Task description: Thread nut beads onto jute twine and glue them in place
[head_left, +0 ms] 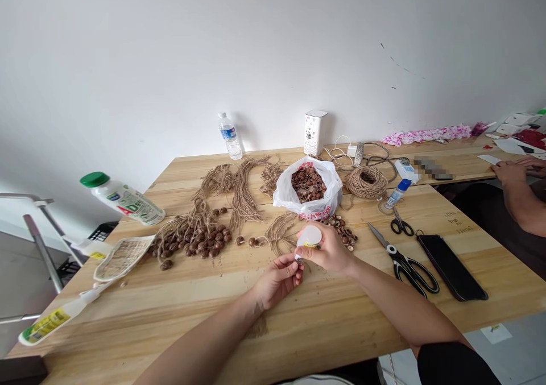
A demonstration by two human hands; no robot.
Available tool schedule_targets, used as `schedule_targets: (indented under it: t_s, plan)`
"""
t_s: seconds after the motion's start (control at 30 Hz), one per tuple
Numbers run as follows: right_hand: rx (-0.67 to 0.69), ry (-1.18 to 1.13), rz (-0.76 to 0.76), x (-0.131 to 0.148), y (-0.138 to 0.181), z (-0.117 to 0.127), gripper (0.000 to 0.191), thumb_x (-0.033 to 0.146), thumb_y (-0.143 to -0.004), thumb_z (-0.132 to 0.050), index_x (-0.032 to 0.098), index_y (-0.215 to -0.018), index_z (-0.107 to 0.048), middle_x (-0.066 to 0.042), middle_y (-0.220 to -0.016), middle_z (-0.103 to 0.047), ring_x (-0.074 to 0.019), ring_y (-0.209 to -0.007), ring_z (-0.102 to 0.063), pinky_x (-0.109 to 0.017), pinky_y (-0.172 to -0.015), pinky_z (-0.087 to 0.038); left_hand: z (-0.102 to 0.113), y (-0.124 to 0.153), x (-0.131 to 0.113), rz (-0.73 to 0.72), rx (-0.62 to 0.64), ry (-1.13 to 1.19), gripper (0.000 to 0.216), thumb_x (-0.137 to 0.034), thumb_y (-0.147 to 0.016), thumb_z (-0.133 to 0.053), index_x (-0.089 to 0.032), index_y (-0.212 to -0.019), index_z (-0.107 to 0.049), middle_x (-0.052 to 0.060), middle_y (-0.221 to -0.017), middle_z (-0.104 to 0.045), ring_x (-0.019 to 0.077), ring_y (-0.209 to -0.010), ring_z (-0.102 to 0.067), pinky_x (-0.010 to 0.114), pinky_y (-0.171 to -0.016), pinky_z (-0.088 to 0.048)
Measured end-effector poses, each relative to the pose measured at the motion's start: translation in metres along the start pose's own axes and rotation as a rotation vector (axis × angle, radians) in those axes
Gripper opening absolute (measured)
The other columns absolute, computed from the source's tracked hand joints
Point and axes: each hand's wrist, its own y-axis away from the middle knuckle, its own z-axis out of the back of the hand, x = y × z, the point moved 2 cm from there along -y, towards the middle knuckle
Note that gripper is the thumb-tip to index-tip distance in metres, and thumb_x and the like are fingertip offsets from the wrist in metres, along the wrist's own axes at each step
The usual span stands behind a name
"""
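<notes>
My right hand (330,249) is closed around a translucent white glue bottle (310,235), tipped so its nozzle points down. Just under the nozzle, my left hand (277,280) pinches a small brown nutshell (300,261), mostly covered by the fingers. Behind the hands lie several loose strands of twine (281,231) and a short string with brown nuts (252,241). Right of the bottle is a small pile of open nutshells (344,234). A white plastic bag (284,194) full of brown shells stands behind that.
On the left are strung nuts (205,237), a woven tray (123,257), another glue bottle (53,322) and a green-capped bottle (128,200). To the right lie a twine coil (367,183), large scissors (403,260), small scissors (398,224) and a phone (452,266). Another person's hand (509,177) is far right.
</notes>
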Motion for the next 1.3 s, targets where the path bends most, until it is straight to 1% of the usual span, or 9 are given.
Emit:
schedule_targets:
  t_s: [0.17, 0.43, 0.63, 0.97, 1.3]
  plan:
    - [-0.007, 0.017, 0.019, 0.0039, -0.0008, -0.0003, 0.030, 0.042, -0.069, -0.072, 0.016, -0.075, -0.059, -0.001, -0.067, -0.056, -0.0139, -0.059, -0.049, -0.025, -0.055, -0.039, -0.0002, 0.0015, 0.0004, 0.009, -0.026, 0.017, 0.010, -0.012, -0.069, -0.071, -0.014, -0.079, -0.069, 0.005, -0.072, -0.067, 0.0094, -0.059, -0.053, 0.023, -0.057, -0.038]
    - [-0.016, 0.048, 0.030, 0.0027, -0.0005, 0.0008, 0.031, 0.044, -0.069, -0.072, 0.016, -0.076, -0.059, -0.002, -0.067, -0.057, -0.0143, -0.060, -0.048, -0.026, -0.055, -0.039, 0.0014, 0.0003, 0.0003, 0.011, -0.022, 0.004, 0.017, -0.015, -0.067, -0.075, -0.014, -0.082, -0.067, 0.005, -0.074, -0.065, 0.0086, -0.059, -0.054, 0.022, -0.057, -0.040]
    - [-0.007, 0.035, 0.035, 0.0053, -0.0006, 0.0008, 0.030, 0.043, -0.069, -0.072, 0.016, -0.075, -0.059, -0.001, -0.066, -0.056, -0.0138, -0.058, -0.048, -0.025, -0.054, -0.038, -0.0003, 0.0011, 0.0001, 0.007, -0.021, 0.004, 0.015, -0.014, -0.067, -0.074, -0.013, -0.081, -0.067, 0.006, -0.073, -0.066, 0.0086, -0.059, -0.054, 0.021, -0.056, -0.040]
    - [-0.007, 0.057, 0.061, 0.0066, -0.0003, -0.0001, 0.033, 0.046, -0.069, -0.071, 0.015, -0.076, -0.061, -0.003, -0.068, -0.059, -0.0141, -0.060, -0.051, -0.025, -0.055, -0.040, -0.0018, 0.0010, -0.0006, 0.001, -0.008, 0.006, 0.010, -0.012, -0.069, -0.071, -0.013, -0.079, -0.069, 0.005, -0.072, -0.067, 0.0087, -0.059, -0.054, 0.022, -0.057, -0.040]
    - [-0.008, 0.066, 0.099, 0.0067, -0.0006, -0.0004, 0.035, 0.046, -0.069, -0.071, 0.014, -0.075, -0.061, -0.002, -0.066, -0.059, -0.0129, -0.058, -0.050, -0.024, -0.054, -0.040, 0.0005, -0.0006, -0.0007, -0.007, 0.026, -0.009, 0.008, -0.012, -0.071, -0.070, -0.015, -0.079, -0.070, 0.004, -0.072, -0.068, 0.0084, -0.058, -0.055, 0.021, -0.056, -0.041]
